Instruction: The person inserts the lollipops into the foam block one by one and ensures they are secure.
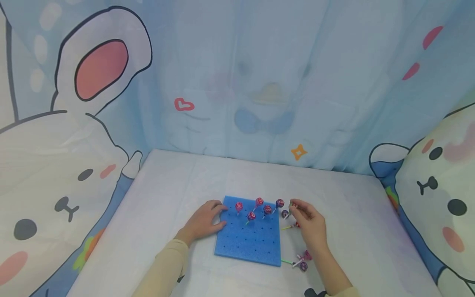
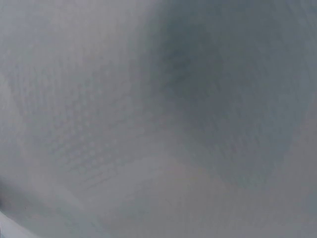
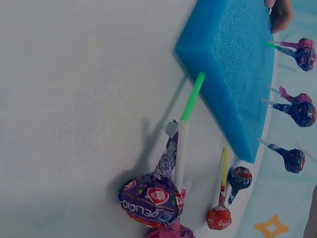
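A blue foam board with rows of small holes lies on the table. Several wrapped lollipops, such as this red one, stand in its far half. My left hand rests at the board's left edge, thumb and fingers spread and touching it. Just beyond the far right corner, my right hand pinches a lollipop, mostly hidden by the fingertips. Below that hand, a dark lollipop and a red one with a yellow stick lie beside the board.
Nearer the front, a purple lollipop and a pink one lie together right of the board on the white tabletop. Printed curtains hang around the table. The left wrist view shows only blurred grey cloth.
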The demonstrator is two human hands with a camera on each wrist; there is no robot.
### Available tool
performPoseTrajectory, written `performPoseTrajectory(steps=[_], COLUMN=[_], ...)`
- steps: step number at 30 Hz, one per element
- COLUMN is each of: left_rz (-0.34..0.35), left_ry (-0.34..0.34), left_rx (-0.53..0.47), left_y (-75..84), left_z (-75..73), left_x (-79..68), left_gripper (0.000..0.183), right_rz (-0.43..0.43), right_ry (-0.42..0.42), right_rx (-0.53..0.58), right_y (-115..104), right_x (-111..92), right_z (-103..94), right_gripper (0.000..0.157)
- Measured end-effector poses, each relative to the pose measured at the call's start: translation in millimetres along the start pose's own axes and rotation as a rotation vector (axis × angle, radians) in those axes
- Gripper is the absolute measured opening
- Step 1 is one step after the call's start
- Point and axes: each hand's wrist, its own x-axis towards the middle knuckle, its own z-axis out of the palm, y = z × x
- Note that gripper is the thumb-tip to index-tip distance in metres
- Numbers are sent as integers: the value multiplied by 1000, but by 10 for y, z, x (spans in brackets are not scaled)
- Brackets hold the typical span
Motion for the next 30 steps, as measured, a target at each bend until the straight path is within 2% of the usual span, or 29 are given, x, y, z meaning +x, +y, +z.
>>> performPoseTrajectory(steps=[9,20,30], left_rz=[3,1,6], left_ry=[-6,0,2], left_rx=[-11,-10,-1], left_y=[19,34,20], left_z=[-30,-42,-23], left_x=[-1,-6,-4], left_gripper=[45,44,45], right_rz=[-11,13,-17], right_ry=[-50,-100,-129], right_rx=[51,26,31], right_y=[34,205,264], right_x=[-78,-125,-154], right_z=[96,233,329], right_gripper=[40,32,32])
